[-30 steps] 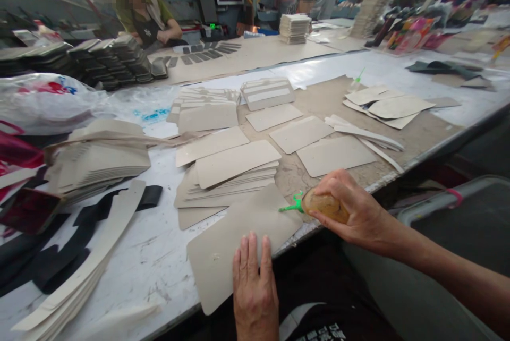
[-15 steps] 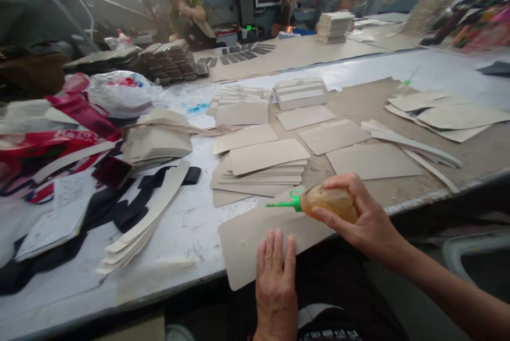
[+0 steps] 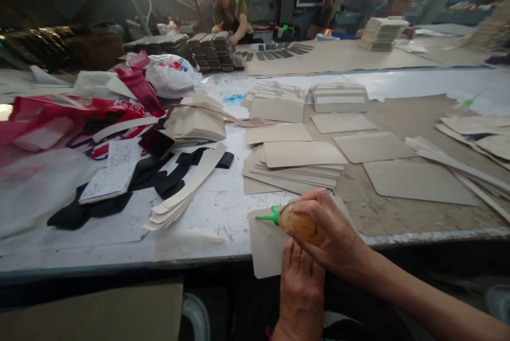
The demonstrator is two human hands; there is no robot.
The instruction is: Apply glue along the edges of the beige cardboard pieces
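1. Red plastic bags (image 3: 75,112) lie at the far left of the counter (image 3: 207,213), at 9 o'clock from the hands.
2. A notepad (image 3: 109,176) rests on black strips (image 3: 159,179), just right of the bags.
3. A fan of curved card strips (image 3: 187,189) lies at 10 o'clock from the hands, overlapping the black strips.
4. A stack of card sheets (image 3: 297,168) sits at 12 o'clock from the hands, near them.
5. One card sheet (image 3: 265,243) lies at the near counter edge, overhanging it.
6. The left hand (image 3: 300,288) lies flat on this sheet, fingers together and extended; its grip encloses nothing.
7. The right hand (image 3: 330,235) crosses over the left fingers. Its grip is closed around a glue bottle (image 3: 298,222).
8. The bottle lies nearly level, its green nozzle (image 3: 266,218) pointing to 9 o'clock above the sheet. Contact between nozzle and sheet cannot be determined.
9. Single card sheets (image 3: 414,181) lie at 2 o'clock, well apart.
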